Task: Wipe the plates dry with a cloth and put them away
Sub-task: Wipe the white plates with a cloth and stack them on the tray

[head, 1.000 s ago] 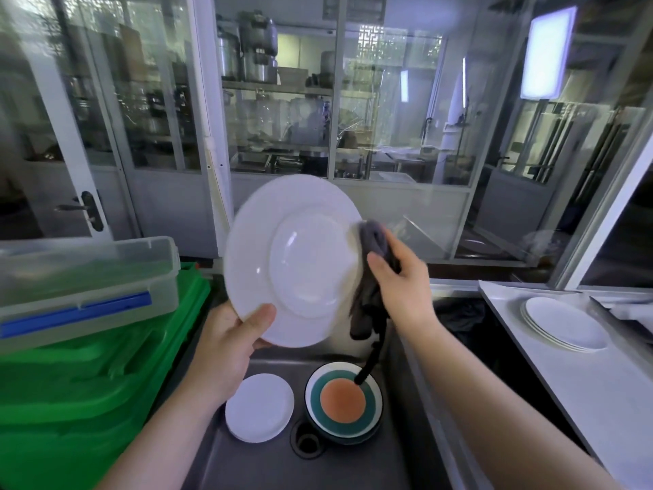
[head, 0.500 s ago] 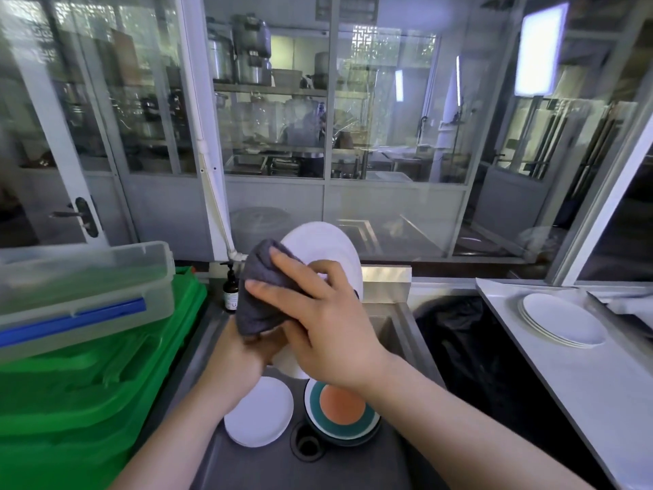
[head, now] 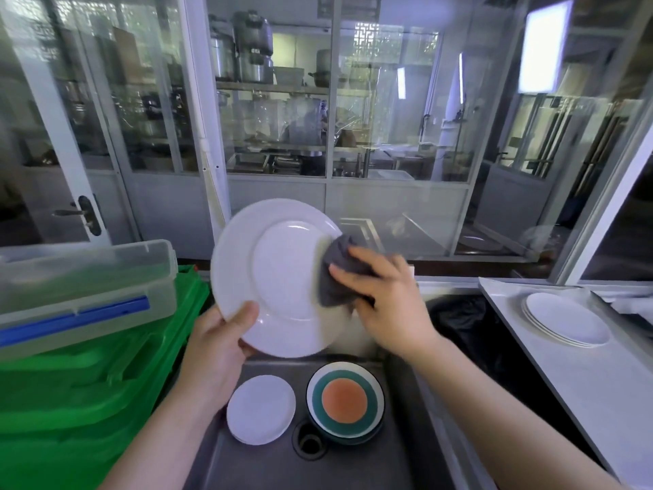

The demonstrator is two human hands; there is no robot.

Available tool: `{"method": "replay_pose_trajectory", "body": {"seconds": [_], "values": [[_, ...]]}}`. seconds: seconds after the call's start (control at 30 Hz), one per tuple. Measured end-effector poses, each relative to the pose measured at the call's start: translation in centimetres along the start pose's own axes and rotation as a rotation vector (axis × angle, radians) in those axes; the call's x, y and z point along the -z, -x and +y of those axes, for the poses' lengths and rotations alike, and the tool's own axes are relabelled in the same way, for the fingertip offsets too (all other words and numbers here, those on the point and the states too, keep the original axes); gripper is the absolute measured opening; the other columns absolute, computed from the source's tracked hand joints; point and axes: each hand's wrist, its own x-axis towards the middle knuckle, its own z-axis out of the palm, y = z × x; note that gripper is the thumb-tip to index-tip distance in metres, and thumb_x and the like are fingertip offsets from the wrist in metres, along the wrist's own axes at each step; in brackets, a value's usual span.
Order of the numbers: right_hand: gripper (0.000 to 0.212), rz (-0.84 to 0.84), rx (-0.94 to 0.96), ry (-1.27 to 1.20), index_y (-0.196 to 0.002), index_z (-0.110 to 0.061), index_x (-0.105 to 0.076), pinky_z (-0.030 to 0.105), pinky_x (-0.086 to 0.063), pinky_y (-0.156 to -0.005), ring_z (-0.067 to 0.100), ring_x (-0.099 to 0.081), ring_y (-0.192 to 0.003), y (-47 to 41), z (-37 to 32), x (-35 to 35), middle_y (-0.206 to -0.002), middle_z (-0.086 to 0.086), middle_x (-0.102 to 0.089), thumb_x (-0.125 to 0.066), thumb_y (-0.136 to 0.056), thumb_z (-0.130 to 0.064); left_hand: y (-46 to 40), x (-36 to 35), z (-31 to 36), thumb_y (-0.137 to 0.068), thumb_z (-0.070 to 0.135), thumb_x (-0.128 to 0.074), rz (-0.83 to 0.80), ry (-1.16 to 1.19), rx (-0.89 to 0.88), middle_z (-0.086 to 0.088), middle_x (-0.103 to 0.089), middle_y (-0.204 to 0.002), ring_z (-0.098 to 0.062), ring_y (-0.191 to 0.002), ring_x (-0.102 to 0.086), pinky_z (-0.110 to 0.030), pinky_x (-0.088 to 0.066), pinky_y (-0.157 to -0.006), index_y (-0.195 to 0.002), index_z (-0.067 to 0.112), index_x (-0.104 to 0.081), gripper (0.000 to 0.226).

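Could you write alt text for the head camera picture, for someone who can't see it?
A person's left hand holds a large white plate up over a steel sink while the right hand presses a grey cloth against it. In the sink lie small white plates and a teal-and-orange plate; more white plates sit stacked on the right counter.

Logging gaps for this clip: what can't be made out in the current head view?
- White plate: right rim hidden by the grey cloth and right hand.
- Right hand: motion-blurred, finger positions unclear.
- Left hand: fingers hidden behind the plate.
- Stacked plates on the counter: count unclear, edges too small.
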Motion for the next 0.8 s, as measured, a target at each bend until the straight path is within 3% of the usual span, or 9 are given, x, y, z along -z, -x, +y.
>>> {"method": "replay_pose_trajectory", "body": {"seconds": [0.1,0.2,0.3,0.43,0.53,0.63,0.7,0.73,0.8], "values": [[0.057,-0.032,0.093,-0.074,-0.116,-0.029,-0.07,0.038,-0.05,-0.089,0.034,-0.055,-0.094,1.8,-2.0,-0.9,-0.133,0.001,-0.058,-0.06,-0.069,0.002,-0.1,-0.4,0.0,-0.072,0.017,-0.059,0.002,0.0,0.006,-0.004,-0.075,-0.095,-0.019,-0.085,-0.071,-0.029,-0.057,-0.06,-0.099,0.015,-0.07,0.029],[0.053,0.006,0.109,-0.161,-0.118,-0.029,-0.068,0.034,-0.047,-0.092,0.033,-0.056,-0.097,0.6,-3.6,-0.9,-0.133,0.002,-0.058,-0.056,-0.072,-0.005,0.5,-1.3,-0.7,-0.073,0.014,-0.07,-0.072,-0.088,0.012,-0.006,-0.076,-0.091,-0.02,-0.082,-0.072,-0.03,-0.056,-0.059,-0.09,0.02,-0.077,0.02],[0.055,0.039,0.014,-0.158,-0.122,-0.025,-0.066,0.03,-0.039,-0.096,0.035,-0.054,-0.104,-1.4,-2.7,0.4,-0.138,0.005,-0.054,-0.059,-0.075,0.002,0.8,-1.4,-0.7,-0.074,0.019,-0.063,-0.093,-0.125,0.022,-0.006,-0.076,-0.092,-0.02,-0.083,-0.072,-0.033,-0.056,-0.059,-0.088,0.026,-0.077,0.022],[0.054,0.024,-0.095,-0.066,-0.128,-0.026,-0.061,0.021,-0.028,-0.095,0.035,-0.049,-0.109,-0.7,-0.8,0.9,-0.143,0.004,-0.048,-0.064,-0.081,0.001,0.8,-1.0,-0.1,-0.073,0.016,-0.064,-0.076,-0.046,0.036,-0.003,-0.075,-0.094,-0.018,-0.083,-0.071,-0.032,-0.056,-0.053,-0.098,0.017,-0.071,0.025],[0.052,0.058,-0.187,-0.087,-0.133,-0.023,-0.057,0.025,-0.033,-0.1,0.028,-0.048,-0.118,1.1,0.1,0.3,-0.142,0.004,-0.049,-0.065,-0.085,-0.004,1.0,-0.6,0.0,-0.076,0.016,-0.054,-0.064,0.021,0.054,-0.001,-0.075,-0.096,-0.016,-0.085,-0.071,-0.032,-0.056,-0.054,-0.106,0.017,-0.065,0.032],[0.044,0.167,-0.589,-0.568,-0.134,-0.018,-0.054,0.029,-0.042,-0.103,0.016,-0.054,-0.12,2.0,0.5,0.0,-0.13,0.0,-0.06,-0.057,-0.092,-0.005,1.0,-0.2,0.0,-0.079,0.016,-0.053,-0.057,0.121,0.068,0.0,-0.073,-0.105,-0.016,-0.092,-0.07,-0.03,-0.057,-0.058,-0.115,0.017,-0.062,0.037],[0.03,0.186,-0.92,-1.076,-0.123,-0.02,-0.061,0.034,-0.054,-0.086,0.019,-0.067,-0.101,2.2,0.2,0.4,-0.111,0.003,-0.071,-0.058,-0.094,-0.016,0.9,-0.1,-0.2,-0.08,0.017,-0.053,-0.058,0.199,0.088,-0.001,-0.071,-0.112,-0.017,-0.098,-0.069,-0.029,-0.058,-0.064,-0.121,0.017,-0.06,0.042],[0.027,0.152,-1.007,-1.232,-0.117,-0.022,-0.064,0.035,-0.056,-0.079,0.02,-0.07,-0.094,2.3,0.2,0.4,-0.104,0.004,-0.073,-0.064,-0.09,-0.026,0.8,-0.1,-0.4,-0.081,0.018,-0.053,-0.068,0.228,0.096,-0.001,-0.071,-0.114,-0.017,-0.1,-0.069,-0.028,-0.058,-0.066,-0.122,0.018,-0.06,0.042],[0.045,0.047,-1.025,-1.306,-0.112,-0.022,-0.065,0.04,-0.057,-0.08,0.024,-0.071,-0.093,2.3,0.2,0.5,-0.102,0.006,-0.074,-0.078,-0.074,-0.042,0.7,-0.2,-0.7,-0.083,0.019,-0.052,-0.09,0.268,0.11,-0.002,-0.071,-0.113,-0.016,-0.099,-0.069,-0.027,-0.058,-0.067,-0.117,0.019,-0.067,0.037]]}}
